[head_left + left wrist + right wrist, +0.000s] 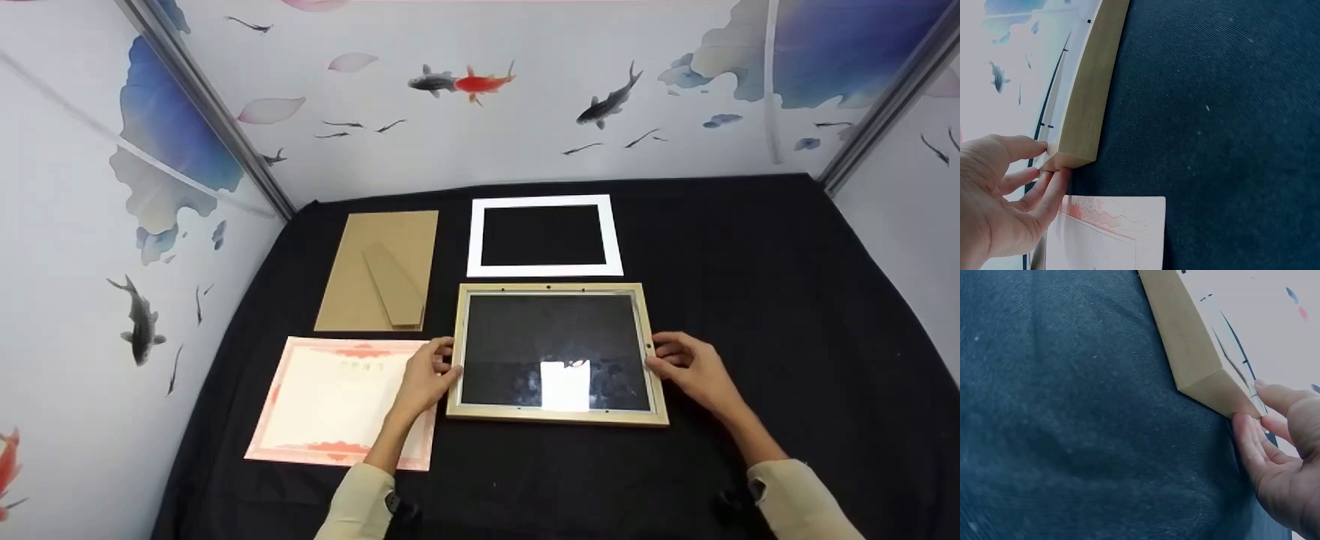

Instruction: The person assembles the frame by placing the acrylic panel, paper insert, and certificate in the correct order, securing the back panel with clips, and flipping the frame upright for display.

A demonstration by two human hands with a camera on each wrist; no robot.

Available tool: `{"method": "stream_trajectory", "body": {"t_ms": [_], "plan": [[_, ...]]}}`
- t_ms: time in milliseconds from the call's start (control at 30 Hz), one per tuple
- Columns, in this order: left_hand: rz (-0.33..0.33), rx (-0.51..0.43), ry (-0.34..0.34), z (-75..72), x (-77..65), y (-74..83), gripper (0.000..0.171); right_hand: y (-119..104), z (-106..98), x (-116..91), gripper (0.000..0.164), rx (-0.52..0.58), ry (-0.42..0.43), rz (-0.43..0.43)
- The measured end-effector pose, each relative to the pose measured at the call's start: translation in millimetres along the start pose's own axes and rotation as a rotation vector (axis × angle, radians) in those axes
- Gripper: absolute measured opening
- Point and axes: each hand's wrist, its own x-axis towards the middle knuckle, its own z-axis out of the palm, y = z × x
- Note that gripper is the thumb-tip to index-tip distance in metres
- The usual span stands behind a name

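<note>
Frame (556, 415) seen flat on black-clothed worktop (780, 300), directly between left hand (426, 379) and right hand (694, 369); one side edge pinched by each. Counted: two hands, one frame, one white mat (553, 271) set just beyond, one brown board (354, 277) with stand (394, 289), one red-bordered sheet (341, 401), partly hidden by left hand.

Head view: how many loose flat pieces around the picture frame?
3: brown backing board at the back left; white mat beyond the wooden picture frame; red-bordered certificate left of it, partly behind the left hand. Any beneath would be hidden.
</note>
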Motion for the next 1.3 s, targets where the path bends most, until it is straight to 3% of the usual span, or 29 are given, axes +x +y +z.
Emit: {"method": "stream_trajectory", "body": {"t_ms": [233,733,1033,1300], "plan": [[-0.051,0.02,0.03,3.0,7.1,2.9,0.046,4.6,0.7,2.9,0.038,-0.019,0.045,-0.018],[-0.153,0.029,0.071,10.1,18.3,11.8,0.048,1.2,-5.1,18.2,0.044,0.021,0.013,0.086],[-0.141,-0.053,0.032,8.1,12.8,7.4,0.054,-2.6,-2.5,19.7,0.045,0.034,-0.01,0.073],[-0.102,-0.065,0.014,9.3,7.2,6.5,0.056,-1.9,-1.5,14.3,0.044,0.01,-0.022,0.036]]}}
